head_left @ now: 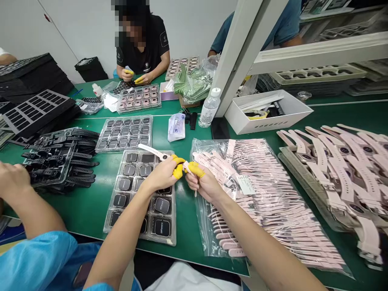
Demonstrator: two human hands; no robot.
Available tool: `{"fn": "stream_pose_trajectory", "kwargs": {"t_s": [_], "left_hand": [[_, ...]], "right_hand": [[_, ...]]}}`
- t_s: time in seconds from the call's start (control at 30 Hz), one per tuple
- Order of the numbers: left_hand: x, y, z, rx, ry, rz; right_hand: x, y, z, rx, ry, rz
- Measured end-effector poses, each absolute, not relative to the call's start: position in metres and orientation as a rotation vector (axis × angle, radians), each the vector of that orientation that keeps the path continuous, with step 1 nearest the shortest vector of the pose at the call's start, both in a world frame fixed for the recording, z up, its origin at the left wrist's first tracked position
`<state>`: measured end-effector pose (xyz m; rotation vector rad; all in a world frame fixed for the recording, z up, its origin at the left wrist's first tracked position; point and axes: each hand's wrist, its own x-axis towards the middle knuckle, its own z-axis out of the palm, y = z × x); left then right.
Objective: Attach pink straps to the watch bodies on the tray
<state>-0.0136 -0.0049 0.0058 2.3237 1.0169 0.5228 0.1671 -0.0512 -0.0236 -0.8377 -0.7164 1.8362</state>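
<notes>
My left hand [162, 173], with yellow finger covers, is closed on a smartwatch [164, 157] whose pale strap [149, 149] sticks out to the left. Yellow covers are also on my right hand [203, 182], which pinches a pink watch strap [187, 166] against the watch's near end. The fingertips hide how strap and watch meet. Below my left hand lies a clear plastic tray [174, 238] of dark square watch pieces. Beside my right hand, a clear bag [260, 173] holds many pink straps.
Pink-strapped watches [345, 169] fill a tray at the right. Black-strapped watches [65, 153] are piled at the left, near a neighbour's arm [36, 206]. Behind are another clear tray [125, 131], a bottle [209, 109], a white box [266, 111] and a post [239, 56]. A co-worker [142, 44] sits opposite.
</notes>
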Motion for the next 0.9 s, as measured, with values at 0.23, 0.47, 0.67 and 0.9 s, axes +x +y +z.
{"fn": "stream_pose_trajectory", "kwargs": {"t_s": [0.23,0.47,0.67,0.9], "left_hand": [[-0.0135,-0.0029,0.0024,2.358,1.028,0.511],[-0.0159,-0.0029,0.0043,2.364,0.956,0.592],[-0.0152,-0.0023,0.0022,2.465,1.055,0.502],[-0.0187,-0.001,0.0051,2.372,0.966,0.542]], "right_hand": [[0.1656,-0.0502,-0.0219,-0.838,-0.703,1.841],[0.166,-0.0474,-0.0193,-0.797,-0.66,1.873],[0.1644,-0.0475,-0.0253,-0.816,-0.691,1.849],[0.1649,-0.0492,-0.0223,-0.799,-0.744,1.831]]}}
